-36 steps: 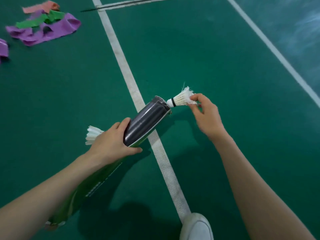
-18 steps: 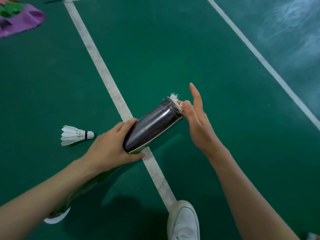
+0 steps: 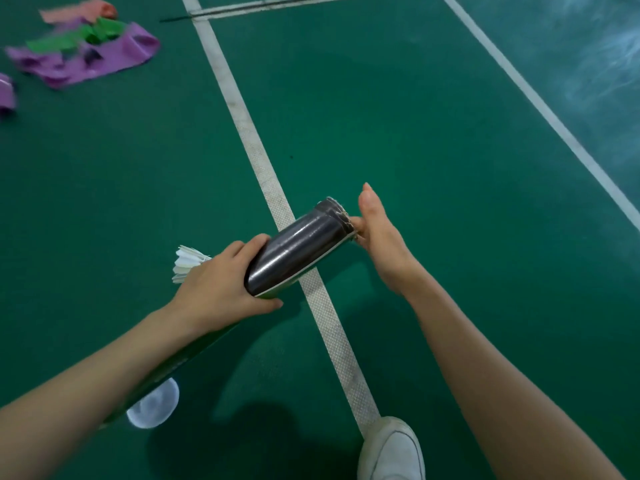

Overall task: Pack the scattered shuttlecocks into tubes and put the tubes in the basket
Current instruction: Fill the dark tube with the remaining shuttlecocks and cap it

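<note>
My left hand (image 3: 221, 285) grips a long shuttlecock tube (image 3: 301, 247), black at its open far end and green toward the near end. It is held tilted over the green court floor. My right hand (image 3: 379, 244) is at the tube's mouth, with fingers pushed into the opening and the thumb pointing up. The shuttlecock it pushed in is hidden inside the tube. A white shuttlecock (image 3: 185, 263) lies on the floor, partly hidden behind my left hand. The tube's white end cap (image 3: 154, 405) shows below my left forearm.
Purple, green and pink bands (image 3: 86, 50) lie in a heap at the far left. A white court line (image 3: 249, 140) runs diagonally under the tube, with another line (image 3: 540, 109) at the right. My white shoe (image 3: 391, 448) is at the bottom edge.
One second ago my right hand pinched a shuttlecock at the tube's mouth. It has since pushed the shuttlecock inside, and no feathers stick out now. My left hand kept its grip.
</note>
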Demonstrator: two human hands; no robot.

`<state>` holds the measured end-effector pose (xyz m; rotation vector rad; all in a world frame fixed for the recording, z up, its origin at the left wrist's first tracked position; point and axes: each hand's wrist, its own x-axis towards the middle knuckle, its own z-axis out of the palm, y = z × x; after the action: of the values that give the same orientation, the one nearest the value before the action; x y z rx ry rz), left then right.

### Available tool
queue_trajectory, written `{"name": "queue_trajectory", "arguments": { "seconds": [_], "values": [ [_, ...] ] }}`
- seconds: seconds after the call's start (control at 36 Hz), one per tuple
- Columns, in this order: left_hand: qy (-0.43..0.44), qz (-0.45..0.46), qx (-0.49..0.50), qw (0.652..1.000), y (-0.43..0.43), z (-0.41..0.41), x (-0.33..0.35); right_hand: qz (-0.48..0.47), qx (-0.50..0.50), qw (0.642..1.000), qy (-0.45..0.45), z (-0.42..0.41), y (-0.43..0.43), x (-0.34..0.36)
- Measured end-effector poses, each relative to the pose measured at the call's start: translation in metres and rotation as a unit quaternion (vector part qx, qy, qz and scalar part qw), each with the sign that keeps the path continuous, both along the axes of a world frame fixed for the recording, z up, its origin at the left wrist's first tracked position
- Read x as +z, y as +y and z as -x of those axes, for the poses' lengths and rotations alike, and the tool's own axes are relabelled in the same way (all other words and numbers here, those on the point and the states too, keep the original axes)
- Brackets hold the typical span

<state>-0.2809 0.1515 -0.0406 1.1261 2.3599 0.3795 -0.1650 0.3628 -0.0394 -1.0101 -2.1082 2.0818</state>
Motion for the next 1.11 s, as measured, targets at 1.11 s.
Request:
{"name": "queue_trajectory", "arguments": {
  "seconds": [1.11],
  "values": [
    [-0.012, 0.045, 0.153, 0.987, -0.061, 0.029, 0.0, -0.304, -0.067, 0.947, -0.082, 0.053, -0.01, -0.041]
  ]
}}
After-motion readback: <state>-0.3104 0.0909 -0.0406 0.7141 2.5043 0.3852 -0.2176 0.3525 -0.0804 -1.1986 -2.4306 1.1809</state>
